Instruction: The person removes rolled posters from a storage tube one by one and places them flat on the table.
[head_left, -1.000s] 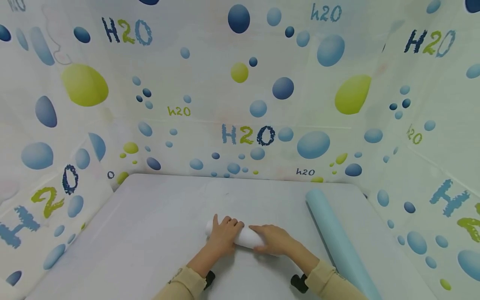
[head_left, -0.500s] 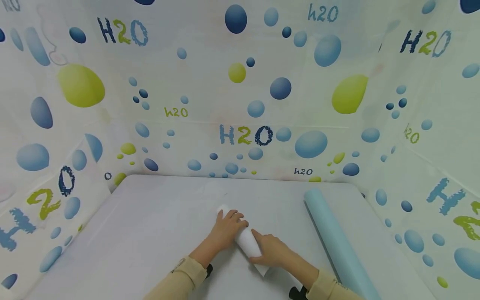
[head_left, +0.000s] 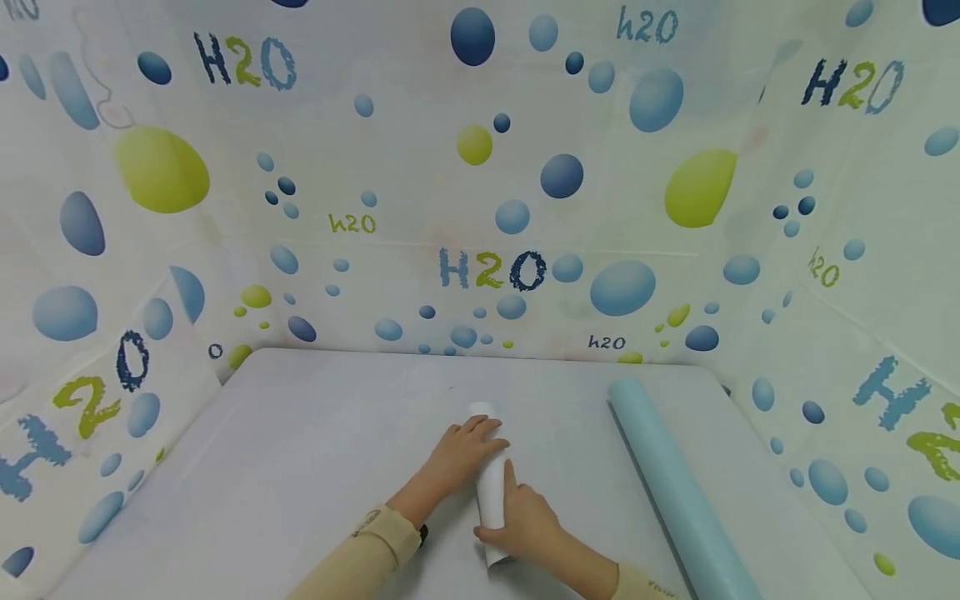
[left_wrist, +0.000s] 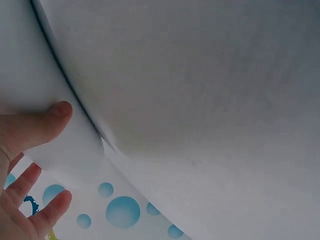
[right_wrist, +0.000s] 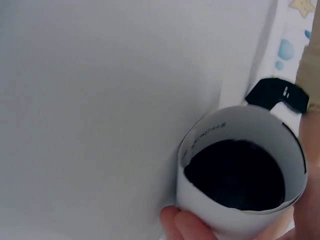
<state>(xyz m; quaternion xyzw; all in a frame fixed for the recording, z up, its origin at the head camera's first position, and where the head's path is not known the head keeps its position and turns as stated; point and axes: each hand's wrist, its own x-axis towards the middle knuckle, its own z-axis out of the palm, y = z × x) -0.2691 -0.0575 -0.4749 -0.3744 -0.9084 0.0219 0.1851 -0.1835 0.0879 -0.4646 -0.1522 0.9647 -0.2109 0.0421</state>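
A roll of white paper lies at mid-table, running almost straight away from me. My left hand rests over its far part. In the left wrist view the thumb touches the roll while the other fingers spread loosely past it. My right hand holds the near part, thumb on the left side and index finger along the right. The right wrist view looks into the near end of the hollow roll: small print shows on the inner wall, with darkness deeper in. Fingertips press its outside.
A longer pale blue roll lies at the right side of the white table. Printed sheets with blue and green drops wall in the back and both sides.
The white roll has turned from lying crosswise to pointing nearly straight away from me. My left hand has shifted slightly right; my right hand has swung nearer to me.
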